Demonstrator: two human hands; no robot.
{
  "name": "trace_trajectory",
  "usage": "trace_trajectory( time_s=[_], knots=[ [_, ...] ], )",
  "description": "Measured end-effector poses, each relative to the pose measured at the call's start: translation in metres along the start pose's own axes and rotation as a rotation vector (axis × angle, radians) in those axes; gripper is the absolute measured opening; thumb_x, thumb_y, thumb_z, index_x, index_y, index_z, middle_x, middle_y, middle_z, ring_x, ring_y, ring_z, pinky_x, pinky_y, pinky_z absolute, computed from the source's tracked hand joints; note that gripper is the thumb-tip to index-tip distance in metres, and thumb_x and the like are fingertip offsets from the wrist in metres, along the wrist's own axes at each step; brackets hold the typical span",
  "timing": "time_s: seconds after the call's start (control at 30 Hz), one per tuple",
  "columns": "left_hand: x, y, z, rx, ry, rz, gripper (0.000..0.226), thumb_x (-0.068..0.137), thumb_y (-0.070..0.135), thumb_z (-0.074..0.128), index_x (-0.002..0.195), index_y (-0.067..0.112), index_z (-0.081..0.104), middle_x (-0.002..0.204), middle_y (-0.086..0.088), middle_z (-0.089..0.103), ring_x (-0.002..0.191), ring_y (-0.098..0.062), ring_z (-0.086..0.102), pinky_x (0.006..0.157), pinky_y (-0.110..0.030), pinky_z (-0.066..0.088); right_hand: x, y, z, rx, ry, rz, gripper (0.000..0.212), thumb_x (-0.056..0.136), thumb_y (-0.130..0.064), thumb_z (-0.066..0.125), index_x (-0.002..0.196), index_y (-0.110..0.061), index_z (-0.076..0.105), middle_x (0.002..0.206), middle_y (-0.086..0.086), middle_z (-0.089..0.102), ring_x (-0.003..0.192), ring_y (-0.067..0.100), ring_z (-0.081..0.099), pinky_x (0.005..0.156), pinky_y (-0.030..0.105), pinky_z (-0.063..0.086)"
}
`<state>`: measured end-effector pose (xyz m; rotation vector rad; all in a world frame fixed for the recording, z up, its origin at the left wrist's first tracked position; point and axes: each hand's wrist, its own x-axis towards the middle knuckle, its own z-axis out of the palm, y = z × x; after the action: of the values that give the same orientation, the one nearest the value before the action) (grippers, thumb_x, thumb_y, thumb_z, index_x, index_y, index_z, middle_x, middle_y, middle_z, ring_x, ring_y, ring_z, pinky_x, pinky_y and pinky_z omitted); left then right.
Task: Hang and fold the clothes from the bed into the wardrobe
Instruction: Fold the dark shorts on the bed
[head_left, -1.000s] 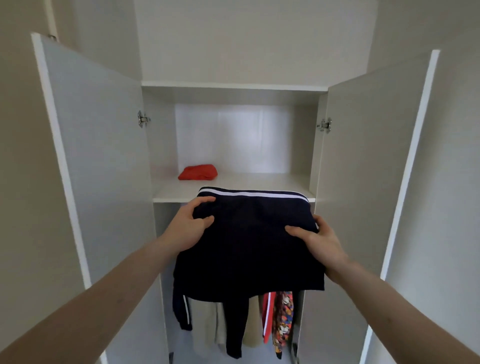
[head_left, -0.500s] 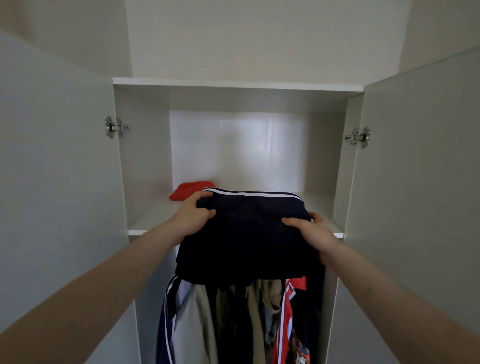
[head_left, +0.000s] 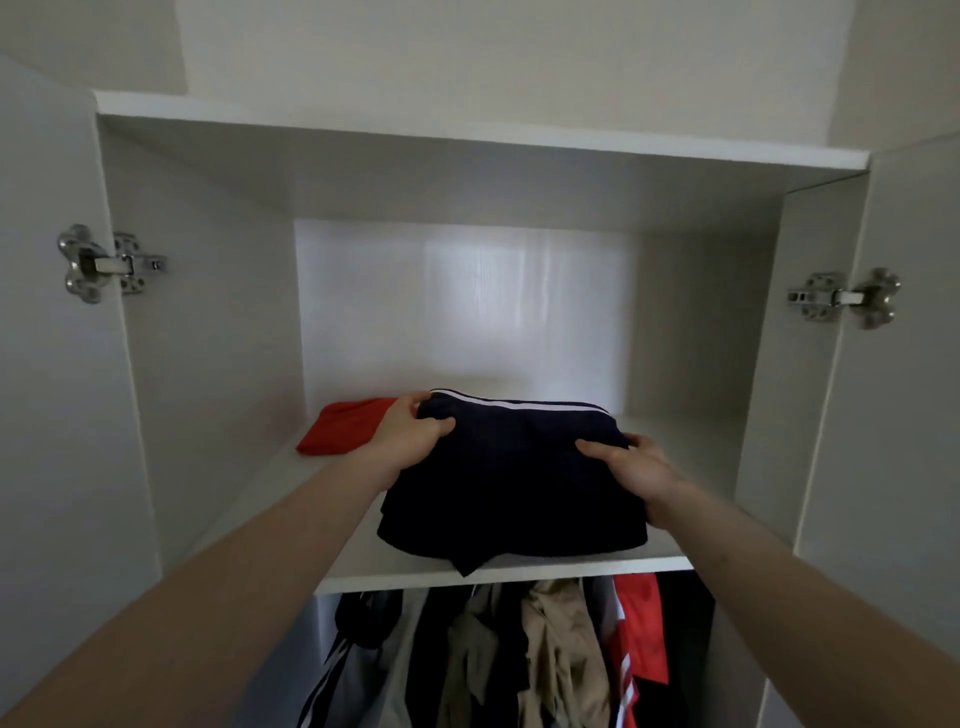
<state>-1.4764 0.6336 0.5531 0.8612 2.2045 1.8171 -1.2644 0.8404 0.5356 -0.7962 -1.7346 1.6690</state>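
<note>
A folded dark navy garment (head_left: 511, 483) with white stripes along its far edge lies on the white wardrobe shelf (head_left: 519, 571). One corner of it hangs slightly over the shelf's front edge. My left hand (head_left: 410, 434) grips its far left corner, thumb on top. My right hand (head_left: 631, 465) holds its right side, thumb pressed on the cloth. A folded red garment (head_left: 340, 431) sits on the same shelf, just left of my left hand.
Both wardrobe doors stand open, with metal hinges at the left (head_left: 104, 265) and right (head_left: 847, 297). Below the shelf hang several clothes (head_left: 524, 654) in navy, beige, grey and red. The right part of the shelf (head_left: 691, 457) is bare.
I have stepped closer and my hands moved the navy garment forward from in front of the shelf edge onto the shelf, where it now rests.
</note>
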Motion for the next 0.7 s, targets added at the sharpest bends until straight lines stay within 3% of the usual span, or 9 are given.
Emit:
trace_trajectory(
  time_s=[0.07,0.17,0.2,0.27,0.3,0.37,0.43,0.53,0.7],
  knots=[
    [0.019,-0.009,0.0,0.034,-0.048,-0.023,0.059,0.089,0.02,0.077,0.143,0.013,0.053,0.136,-0.008,0.063,0.115,-0.022,0.066,0.103,-0.036,0.052,0.014,0.002,0.007,-0.032,0.03,-0.027,0.085,0.082,-0.024,0.088,0.15,-0.012,0.039,0.13,0.013,0.064,0.106,0.03,0.07,0.096,0.047,0.058],
    [0.029,-0.028,0.0,0.301,-0.181,-0.03,0.078,0.089,0.033,0.077,0.154,0.015,0.038,0.15,-0.004,0.051,0.131,-0.022,0.055,0.109,-0.029,0.042,0.019,0.009,0.013,-0.226,0.015,-0.084,0.081,0.085,-0.026,0.085,0.152,-0.016,0.04,0.114,-0.002,0.063,0.091,0.017,0.068,0.073,0.023,0.061],
    [0.027,-0.034,0.001,0.411,-0.228,0.008,0.079,0.089,0.037,0.076,0.155,0.018,0.037,0.151,-0.001,0.048,0.134,-0.019,0.051,0.106,-0.023,0.038,0.019,0.015,0.015,-0.353,0.03,-0.134,0.078,0.086,-0.027,0.085,0.151,-0.018,0.043,0.116,-0.002,0.061,0.096,0.018,0.068,0.076,0.022,0.06],
    [0.016,-0.044,0.005,0.564,-0.319,0.149,0.068,0.089,0.044,0.075,0.148,0.024,0.049,0.144,0.005,0.051,0.131,-0.013,0.05,0.097,-0.014,0.032,0.017,0.032,0.02,-0.61,0.079,-0.279,0.071,0.084,-0.034,0.084,0.146,-0.021,0.053,0.136,0.005,0.056,0.122,0.025,0.061,0.107,0.032,0.05],
    [0.011,-0.048,0.008,0.617,-0.374,0.205,0.065,0.088,0.05,0.073,0.146,0.026,0.053,0.143,0.007,0.051,0.134,-0.013,0.049,0.099,-0.013,0.031,0.014,0.04,0.023,-0.71,0.088,-0.348,0.064,0.083,-0.04,0.083,0.141,-0.025,0.059,0.141,0.002,0.053,0.13,0.024,0.054,0.114,0.034,0.042],
    [0.0,-0.059,0.016,0.744,-0.513,0.226,0.082,0.081,0.074,0.061,0.151,0.034,0.046,0.158,0.006,0.04,0.148,-0.015,0.035,0.116,-0.02,0.022,0.009,0.057,0.032,-0.881,0.06,-0.422,0.053,0.083,-0.055,0.076,0.132,-0.039,0.064,0.14,-0.009,0.051,0.133,0.02,0.047,0.115,0.035,0.036],
    [-0.005,-0.073,0.024,0.933,-0.62,0.197,0.101,0.069,0.092,0.038,0.158,0.045,0.026,0.17,0.008,0.017,0.157,-0.02,0.012,0.127,-0.039,0.006,0.012,0.071,0.039,-1.074,-0.005,-0.442,0.048,0.088,-0.064,0.064,0.133,-0.048,0.061,0.14,-0.019,0.049,0.132,0.016,0.044,0.11,0.035,0.033],
    [0.006,-0.096,0.034,1.037,-0.62,0.178,0.09,0.081,0.088,0.028,0.159,0.05,0.008,0.172,0.01,-0.003,0.159,-0.022,-0.006,0.126,-0.047,-0.007,0.037,0.079,0.048,-1.251,-0.051,-0.491,0.046,0.096,-0.06,0.054,0.141,-0.047,0.055,0.146,-0.019,0.047,0.135,0.013,0.043,0.11,0.034,0.033],
    [0.05,-0.115,0.049,1.057,-0.531,0.138,0.081,0.088,0.082,0.026,0.16,0.049,0.008,0.172,0.008,-0.005,0.159,-0.023,-0.007,0.125,-0.046,-0.01,0.094,0.085,0.067,-1.272,-0.092,-0.489,0.045,0.103,-0.045,0.05,0.148,-0.037,0.053,0.154,-0.011,0.046,0.141,0.018,0.041,0.122,0.036,0.026]
  ],
)
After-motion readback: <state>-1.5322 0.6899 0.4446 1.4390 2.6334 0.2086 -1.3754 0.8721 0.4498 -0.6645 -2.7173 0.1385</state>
